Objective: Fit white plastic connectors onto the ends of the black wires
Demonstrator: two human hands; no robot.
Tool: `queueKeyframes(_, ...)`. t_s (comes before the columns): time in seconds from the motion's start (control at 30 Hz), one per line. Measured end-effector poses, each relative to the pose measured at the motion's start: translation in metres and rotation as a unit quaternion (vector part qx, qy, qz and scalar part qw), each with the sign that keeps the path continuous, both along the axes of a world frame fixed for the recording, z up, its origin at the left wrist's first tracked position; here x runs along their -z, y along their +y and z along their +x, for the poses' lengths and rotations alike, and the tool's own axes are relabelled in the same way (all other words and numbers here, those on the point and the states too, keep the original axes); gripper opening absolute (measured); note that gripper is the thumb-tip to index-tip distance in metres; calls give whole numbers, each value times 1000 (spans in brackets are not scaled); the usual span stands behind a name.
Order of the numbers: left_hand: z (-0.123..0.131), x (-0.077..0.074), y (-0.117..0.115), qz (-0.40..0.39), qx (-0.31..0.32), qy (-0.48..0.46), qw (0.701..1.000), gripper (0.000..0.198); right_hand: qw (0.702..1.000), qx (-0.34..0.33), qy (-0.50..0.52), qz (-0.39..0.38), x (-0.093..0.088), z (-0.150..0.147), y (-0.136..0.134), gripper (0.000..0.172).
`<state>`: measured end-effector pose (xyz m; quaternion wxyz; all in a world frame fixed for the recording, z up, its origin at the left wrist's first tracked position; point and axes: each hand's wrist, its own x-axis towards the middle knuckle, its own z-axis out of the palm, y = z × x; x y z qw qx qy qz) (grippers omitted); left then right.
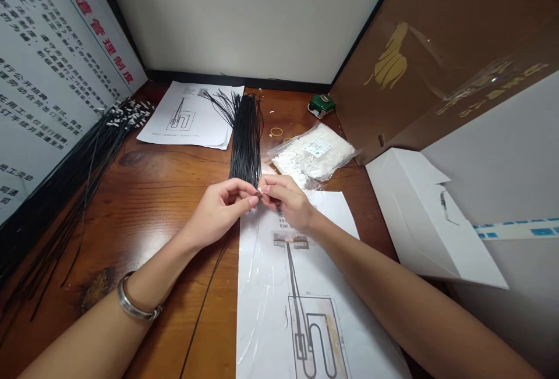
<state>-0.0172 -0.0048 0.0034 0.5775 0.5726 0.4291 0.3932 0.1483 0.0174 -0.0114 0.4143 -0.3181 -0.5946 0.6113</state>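
Observation:
My left hand [220, 207] and my right hand [286, 198] meet at the table's middle, fingertips pinched together on a small white connector [260, 191]. A thin black wire [205, 303] runs from my left hand down toward the front edge. Just beyond the fingertips lies a bundle of black wires [246, 137], pointing away from me. Under my right wrist sits a plastic-covered drawing sheet [305, 309]. A silver bracelet [133, 303] circles my left wrist.
A clear bag of white connectors [317, 155] lies right of the bundle. Finished black wires with white ends [87, 163] fan along the left board. A second drawing sheet [190, 114], a rubber band [276, 131], a green object [321, 105] and a white box [428, 216] stand around.

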Motion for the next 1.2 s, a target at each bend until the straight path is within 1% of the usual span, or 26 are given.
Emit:
queueKeyframes(0.17, 0, -3, -2, -36, 14, 23, 999, 13, 1000, -8, 20, -13, 4, 1, 1, 25)
queueKeyframes(0.27, 0, -4, -2, -23, 26, 38, 999, 17, 999, -9, 27, -16, 4, 1, 1, 25)
queueKeyframes(0.37, -1, -2, -1, -5, 36, 36, 999, 18, 1000, -8, 16, 0, 3, 1, 1, 24)
queueKeyframes(0.67, -3, 0, 0, 38, 33, 49, 998, 23, 1000, -13, 19, 7, 1, 0, 0, 25)
queueKeyframes(1.0, -2, -2, -1, 34, 32, 53, 997, 24, 1000, -8, 14, 10, 1, 0, -1, 25)
queueKeyframes(1.2, -3, 0, -1, 28, 35, 56, 997, 26, 1000, -13, 3, 12, 3, 1, -1, 25)
